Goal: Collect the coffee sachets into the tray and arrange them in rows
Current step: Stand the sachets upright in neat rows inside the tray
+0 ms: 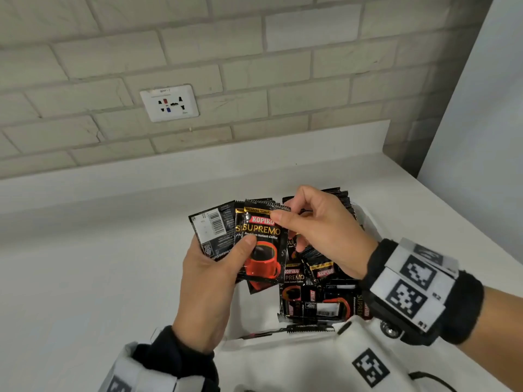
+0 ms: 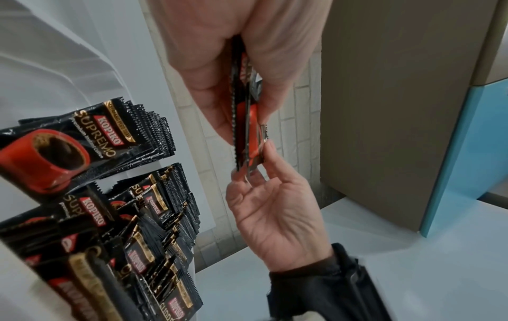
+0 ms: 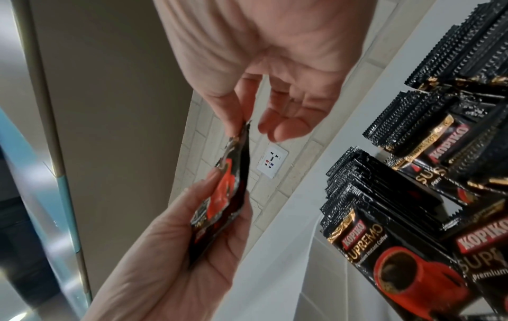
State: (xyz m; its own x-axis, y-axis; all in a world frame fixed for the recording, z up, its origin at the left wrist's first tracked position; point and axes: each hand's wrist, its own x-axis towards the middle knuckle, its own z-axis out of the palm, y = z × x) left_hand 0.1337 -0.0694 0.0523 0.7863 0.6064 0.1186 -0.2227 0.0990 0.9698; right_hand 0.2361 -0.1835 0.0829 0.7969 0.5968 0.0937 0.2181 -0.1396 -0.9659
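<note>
Several glossy black foil coffee sachets [image 1: 256, 244], printed with a red cup, stand fanned in the left hand [image 1: 210, 281], thumb across the front one and fingers curled behind, long axes upright toward twelve o'clock. The right hand [image 1: 319, 230] comes in from three o'clock, thumb and forefinger pinching the top right corner of the front sachet while its other fingers hang loosely curled, as the right wrist view confirms. Both hands hover above the white tray [image 1: 368, 222] on the white table [image 1: 85, 250], where more sachets [image 1: 317, 290] already lie, some stacked in tidy overlapping rows at the tray's far end, others loose and crossed at its near end. One fanned sachet shows its barcoded back rather than its face. Judging from the grip, the fan is being squared up or a single sachet drawn off, and the tray's rows lie directly below the right hand, toward five o'clock of the held bundle, making that hand the nearer one for placing.
</note>
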